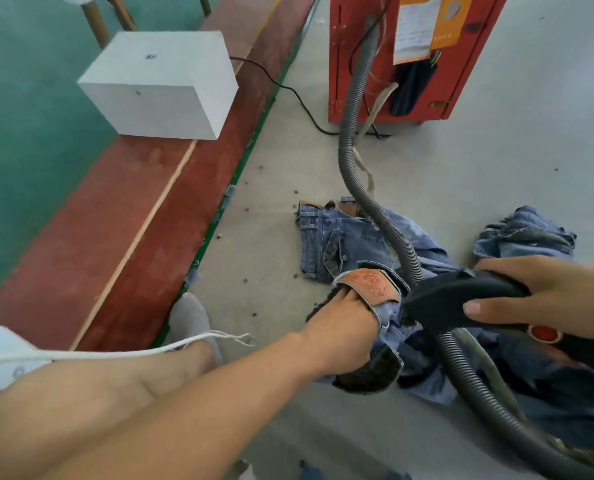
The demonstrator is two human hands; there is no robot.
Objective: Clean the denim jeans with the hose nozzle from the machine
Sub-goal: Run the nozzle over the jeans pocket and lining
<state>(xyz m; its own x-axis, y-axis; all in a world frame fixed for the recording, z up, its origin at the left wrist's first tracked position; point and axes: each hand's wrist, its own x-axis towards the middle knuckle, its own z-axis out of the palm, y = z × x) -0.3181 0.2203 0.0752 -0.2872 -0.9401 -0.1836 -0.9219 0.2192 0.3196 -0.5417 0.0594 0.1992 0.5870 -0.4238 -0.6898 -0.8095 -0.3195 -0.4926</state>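
Note:
Blue denim jeans lie crumpled on the grey floor, their waistband with a tan leather patch turned up. My left hand is tucked inside the waistband and grips it from within. My right hand holds the black hose nozzle, whose mouth presses on the denim beside the patch. A grey ribbed hose runs from the nozzle up to the red machine and loops down at the lower right.
A second heap of denim lies to the right. A white block stands on a red board at left, with a black cable crossing the floor. My leg and grey sock stretch out at lower left.

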